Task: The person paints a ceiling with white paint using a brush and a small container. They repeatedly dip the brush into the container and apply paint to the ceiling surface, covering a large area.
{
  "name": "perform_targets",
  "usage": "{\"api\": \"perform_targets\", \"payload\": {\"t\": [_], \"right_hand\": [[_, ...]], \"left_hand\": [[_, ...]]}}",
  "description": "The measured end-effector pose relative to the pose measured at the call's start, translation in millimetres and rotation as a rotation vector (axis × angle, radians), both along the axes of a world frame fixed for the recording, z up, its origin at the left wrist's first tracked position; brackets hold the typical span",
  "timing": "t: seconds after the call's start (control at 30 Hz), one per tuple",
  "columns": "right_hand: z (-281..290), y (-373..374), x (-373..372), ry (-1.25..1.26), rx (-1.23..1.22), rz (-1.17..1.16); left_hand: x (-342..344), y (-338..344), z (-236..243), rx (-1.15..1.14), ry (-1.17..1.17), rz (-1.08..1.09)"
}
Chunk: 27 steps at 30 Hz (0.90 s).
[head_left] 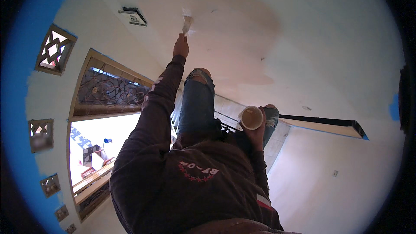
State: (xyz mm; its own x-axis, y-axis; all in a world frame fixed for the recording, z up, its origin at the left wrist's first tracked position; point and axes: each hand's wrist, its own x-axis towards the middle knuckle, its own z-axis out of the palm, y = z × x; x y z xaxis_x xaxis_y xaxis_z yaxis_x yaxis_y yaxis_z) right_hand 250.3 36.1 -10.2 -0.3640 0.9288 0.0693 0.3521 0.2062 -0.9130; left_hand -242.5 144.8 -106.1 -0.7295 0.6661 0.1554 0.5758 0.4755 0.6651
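Observation:
My left arm is stretched out to the wall [242, 39]. The closed fingers of my left hand [181, 47] grip a putty knife [187, 24], its pale, smeared blade against the wall. Fresh whitish patches show around the blade. In front of my right thigh, my right hand [255, 135] is wrapped round a white tub [251, 118]. The tub is tilted so that its round mouth shows, with beige stuff inside. Hidden from me are most of the right fingers, behind the tub.
An electrical box [133, 16] sits in the wall left of the knife. Farther left are a window with a curly metal grille [110, 89] and several lattice vents [56, 50] edged by blue paint. At the right, a dark-edged opening [323, 123] cuts the wall.

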Motion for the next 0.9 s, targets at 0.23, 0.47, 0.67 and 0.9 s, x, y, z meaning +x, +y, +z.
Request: {"api": "perform_targets", "payload": {"t": [0.23, 0.47, 0.67, 0.9], "right_hand": [[25.2, -7.3, -14.1, 0.191, -0.223, -0.019], [27.7, -7.7, -14.5, 0.205, -0.24, -0.046], [17.5, -2.0, -10.2, 0.081, -0.077, -0.024], [18.8, -2.2, -8.3, 0.154, -0.067, -0.039]], "left_hand": [[-15.5, -23.8, -89.7, -0.386, -0.03, -0.136], [-32.6, 4.7, -89.6, -0.549, 0.09, -0.248], [-51.4, 35.1, -6.6, -0.596, 0.276, -0.415], [-33.8, 16.5, 121.7, -0.477, 0.347, -0.328]]}}
